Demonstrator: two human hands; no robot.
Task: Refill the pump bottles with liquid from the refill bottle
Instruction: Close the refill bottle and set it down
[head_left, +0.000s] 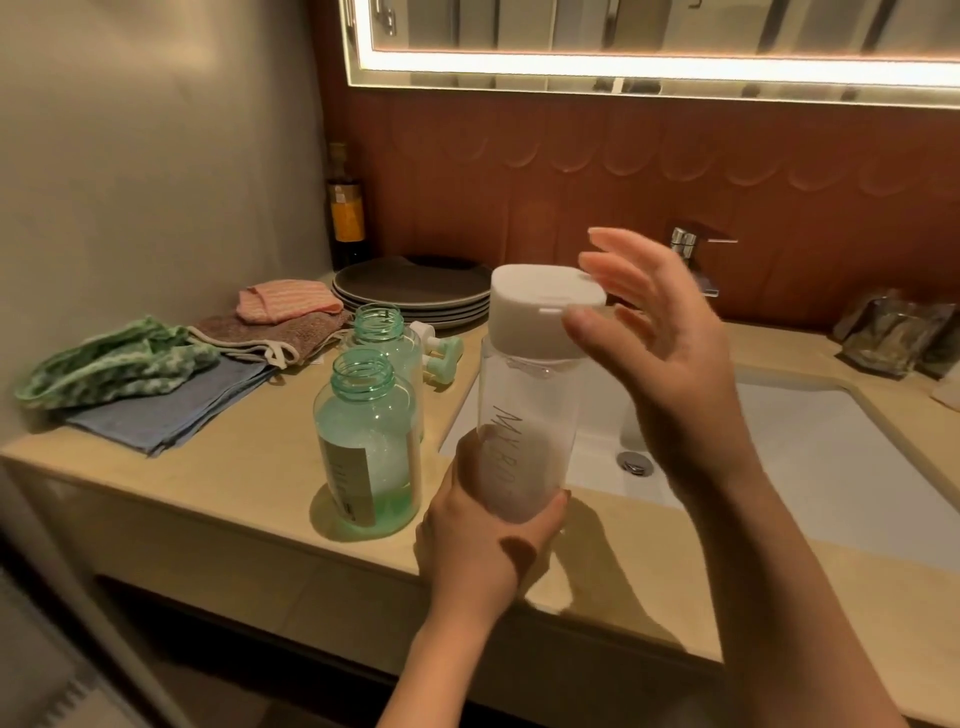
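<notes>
The left grip (483, 540) is clenched round the base of the refill bottle (530, 415), holding it upright just over the front edge of the tabletop (249, 467), beside the sink (779, 457). The right grip (670, 353) is released, fingers spread, hanging right by the white cap (545, 306), thumb at the little tab; I can't tell whether it touches. The cap looks closed, so I'd call this the opening step, with no pouring under way. Both pump bottles (369, 447) stand open-necked on the tabletop, just left of the refill bottle. Their pump heads (441, 353) lie behind them. The nearer one holds some green liquid low down. Next, I reckon, the thumb must flip that tab up. Then the bottle needs tilting with its spout over the nearer neck, and it's a narrow target, so slowly.
</notes>
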